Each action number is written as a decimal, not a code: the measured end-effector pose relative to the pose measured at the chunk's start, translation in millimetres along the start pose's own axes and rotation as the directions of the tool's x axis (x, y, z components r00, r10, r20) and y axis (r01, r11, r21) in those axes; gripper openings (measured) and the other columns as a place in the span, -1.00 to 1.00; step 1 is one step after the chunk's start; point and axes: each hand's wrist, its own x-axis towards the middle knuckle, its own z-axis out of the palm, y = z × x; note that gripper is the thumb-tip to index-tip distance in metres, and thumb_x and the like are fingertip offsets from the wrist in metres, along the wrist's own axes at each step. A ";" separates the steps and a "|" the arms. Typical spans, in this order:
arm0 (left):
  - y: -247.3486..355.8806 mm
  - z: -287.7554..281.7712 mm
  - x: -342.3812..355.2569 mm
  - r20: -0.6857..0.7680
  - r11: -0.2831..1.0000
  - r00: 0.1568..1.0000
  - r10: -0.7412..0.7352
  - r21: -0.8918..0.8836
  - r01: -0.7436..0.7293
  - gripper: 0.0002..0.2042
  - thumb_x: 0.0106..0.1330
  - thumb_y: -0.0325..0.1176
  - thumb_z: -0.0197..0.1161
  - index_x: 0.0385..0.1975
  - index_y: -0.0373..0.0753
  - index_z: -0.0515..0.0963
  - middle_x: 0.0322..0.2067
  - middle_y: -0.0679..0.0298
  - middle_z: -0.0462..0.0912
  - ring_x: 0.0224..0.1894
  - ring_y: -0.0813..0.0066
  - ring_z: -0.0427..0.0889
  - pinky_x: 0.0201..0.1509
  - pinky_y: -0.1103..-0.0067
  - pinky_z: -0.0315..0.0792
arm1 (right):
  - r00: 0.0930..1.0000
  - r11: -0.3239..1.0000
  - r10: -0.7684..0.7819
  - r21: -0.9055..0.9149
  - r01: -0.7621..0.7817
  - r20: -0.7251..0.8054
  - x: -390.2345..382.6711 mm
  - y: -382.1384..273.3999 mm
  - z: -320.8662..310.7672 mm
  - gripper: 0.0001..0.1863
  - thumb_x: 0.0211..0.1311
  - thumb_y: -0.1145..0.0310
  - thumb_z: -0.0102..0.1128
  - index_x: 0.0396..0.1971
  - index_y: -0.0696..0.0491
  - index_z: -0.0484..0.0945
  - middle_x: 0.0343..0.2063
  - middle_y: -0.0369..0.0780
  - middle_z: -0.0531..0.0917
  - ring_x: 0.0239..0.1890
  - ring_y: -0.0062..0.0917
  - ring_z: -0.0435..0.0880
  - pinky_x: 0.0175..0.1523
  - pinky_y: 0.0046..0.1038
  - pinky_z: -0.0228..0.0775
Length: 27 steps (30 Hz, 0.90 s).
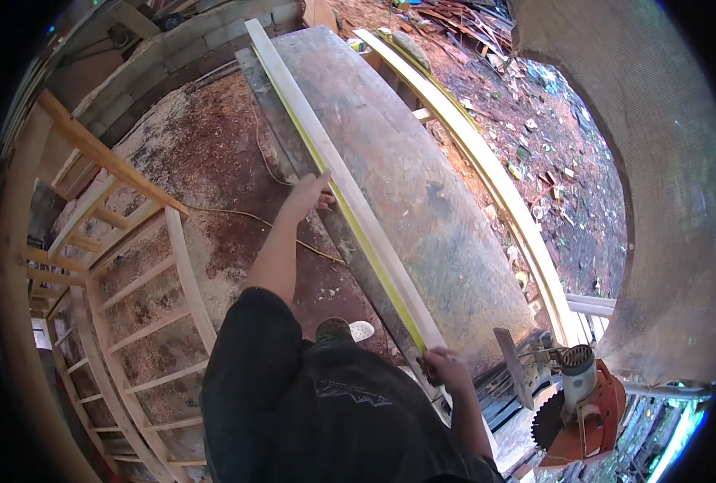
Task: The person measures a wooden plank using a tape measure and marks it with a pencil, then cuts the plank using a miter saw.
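- Tabletop: one, worn and stained; it serves as the reference for all positions below.
- Long board: one, pale, lying lengthwise along the left side of the tabletop, reaching from its far end to its near end.
- Tape blade: one, yellow, running along the board's left edge on the tabletop's left side.
- Hands: two, both bare.
- Left hand: at the tabletop's left edge, about midway along; fingers partly curled, the forefinger reaching to the tape blade and board edge. Whether it pinches either cannot be told.
- Right hand: at the tabletop's near end, fingers closed over the near part of the board, with a small dark object under them; its kind cannot be made out.
- Circular saw: one, orange-bodied, with one toothed blade, off the tabletop's near right corner.
- Long timber: at least one, pale, running beside the tabletop's right side.
- Slatted wooden frames: at least two, left of the tabletop; overlap prevents a full count.
- Cord: at least one length, orange, on the sawdust-strewn floor left of the tabletop.
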 end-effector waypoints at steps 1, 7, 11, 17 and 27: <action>-1.2 4.4 -9.0 -0.003 1.000 1.000 0.011 -0.022 -0.011 -0.64 0.34 -0.10 0.20 -0.14 -0.33 0.51 -0.19 0.18 0.61 -0.33 0.47 0.65 -0.33 0.58 0.55 | 0.999 0.998 -0.041 -0.053 0.040 -0.003 12.0 -15.6 11.9 -0.80 0.18 0.30 0.17 -0.48 0.12 0.64 -0.60 -0.32 0.58 -0.52 -0.66 0.51 -0.38 -0.57 0.32; 28.7 8.8 -16.8 -0.022 0.864 0.944 0.330 -0.395 -0.311 -0.65 0.34 -0.19 0.22 -0.08 -0.36 0.41 -0.11 0.17 0.58 -0.17 0.46 0.63 -0.16 0.57 0.54 | 0.952 0.948 -0.304 -0.090 0.305 0.026 56.2 -35.1 47.8 -0.81 0.17 0.34 0.16 -0.48 0.16 0.62 -0.57 -0.34 0.56 -0.49 -0.67 0.50 -0.35 -0.57 0.30; 50.3 -8.3 -1.4 -0.167 0.890 0.935 0.314 -0.292 -0.351 -0.69 0.35 -0.32 0.17 -0.03 -0.40 0.48 -0.12 0.16 0.55 -0.14 0.38 0.65 -0.12 0.50 0.57 | 0.978 0.978 -0.205 -0.046 0.203 -0.040 50.9 -38.3 56.8 -0.80 0.14 0.30 0.23 -0.39 0.13 0.66 -0.53 -0.37 0.59 -0.43 -0.68 0.51 -0.30 -0.59 0.32; 72.3 -14.2 -2.2 -0.170 0.888 0.943 0.286 -0.323 -0.328 -0.72 0.31 -0.29 0.24 -0.17 -0.32 0.37 -0.26 0.21 0.56 -0.27 0.42 0.66 -0.27 0.50 0.54 | 0.984 0.983 -0.175 0.042 0.176 -0.028 56.7 -26.5 54.7 -0.85 0.16 0.33 0.18 -0.46 0.10 0.61 -0.59 -0.32 0.55 -0.57 -0.68 0.48 -0.50 -0.59 0.26; 77.1 -0.6 1.6 -0.067 0.920 0.963 0.260 -0.288 -0.268 -0.77 0.25 -0.27 0.23 -0.22 -0.27 0.46 -0.30 0.25 0.55 -0.27 0.41 0.62 -0.18 0.37 0.55 | 0.992 0.994 -0.105 0.030 0.107 -0.076 47.4 -27.7 51.3 -0.84 0.14 0.30 0.21 -0.46 0.09 0.62 -0.63 -0.33 0.52 -0.64 -0.65 0.43 -0.55 -0.55 0.22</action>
